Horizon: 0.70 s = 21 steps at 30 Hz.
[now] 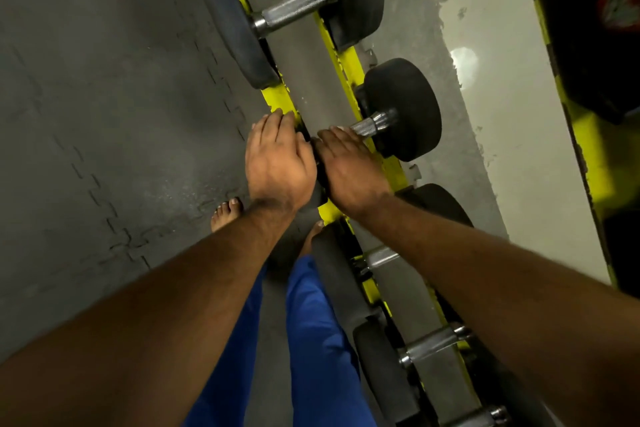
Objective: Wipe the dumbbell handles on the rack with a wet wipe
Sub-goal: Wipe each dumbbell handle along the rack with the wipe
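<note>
Dumbbell handle (367,127) is the target: knurled steel bar on the yellow rack (348,61), middle dumbbell of the row in view. Its long axis runs from lower left to upper right in frame, crosswise to the rack rails. Only the far stub shows, running into the far black weight head (405,107); the rest sits under my right hand (346,170).

Right hand lies on top of the handle, fingers pointing along the bar towards the far head. I judge it is wrapped round the bar, but the fingertips are hidden, so I cannot tell for sure. No wet wipe visible; it may be under the palm.

Left hand (278,163) is just beside it, nearly touching, fingers draped over the near end of this dumbbell at the front rail. Looks like bracing; whether it actually clasps anything, I cannot tell.

Right hand is the nearer one, already on the bar. Next stroke, as I read it, should run along the axis towards the far head, where bare knurling is exposed.

Handle looks grey, dull, cross-hatched, with smooth collar at the head. Neighbouring dumbbell handle (294,7) up the rack is bare and fully exposed.
</note>
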Tool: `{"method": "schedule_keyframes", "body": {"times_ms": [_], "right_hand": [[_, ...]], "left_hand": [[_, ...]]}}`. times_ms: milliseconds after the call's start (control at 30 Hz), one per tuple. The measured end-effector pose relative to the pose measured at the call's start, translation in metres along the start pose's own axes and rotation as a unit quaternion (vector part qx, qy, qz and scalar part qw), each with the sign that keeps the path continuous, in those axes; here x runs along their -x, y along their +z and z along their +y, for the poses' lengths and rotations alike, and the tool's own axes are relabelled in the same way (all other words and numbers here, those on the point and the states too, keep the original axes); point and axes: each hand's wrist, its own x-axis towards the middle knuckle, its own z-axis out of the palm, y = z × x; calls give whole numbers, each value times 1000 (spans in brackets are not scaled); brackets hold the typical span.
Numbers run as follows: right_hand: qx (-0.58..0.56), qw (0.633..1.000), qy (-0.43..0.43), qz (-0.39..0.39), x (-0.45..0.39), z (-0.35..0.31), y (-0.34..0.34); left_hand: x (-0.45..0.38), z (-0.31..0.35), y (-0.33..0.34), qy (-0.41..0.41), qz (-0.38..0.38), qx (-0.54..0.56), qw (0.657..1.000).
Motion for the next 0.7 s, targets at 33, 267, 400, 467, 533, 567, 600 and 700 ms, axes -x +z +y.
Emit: {"method": "schedule_keyframes", "body": {"times_ms": [33, 267, 400, 467, 533, 567, 600, 700], "right_hand": [[24, 1000, -4, 1, 2, 1, 4], [31, 999, -30, 16, -5, 18, -2], [11, 998, 50, 40, -6, 39, -13], [5, 998, 44, 38, -2, 27, -8], [-2, 1000, -15, 15, 2, 9, -1], [-4, 999, -44, 11, 2, 5, 1], [0, 998, -56, 12, 0, 9, 1], [13, 999, -10, 33, -3, 39, -7]], "left_hand": [[0, 0, 0, 5, 4, 0, 1000], [0, -4, 5, 33, 31, 7, 999], [1, -5, 7, 33, 33, 2, 999], [1, -5, 7, 35, 39, 0, 999], [1, -5, 8, 43, 45, -1, 998], [0, -6, 9, 42, 44, -1, 998], [0, -6, 10, 39, 43, -3, 998], [1, -8, 10, 37, 41, -5, 998]]}}
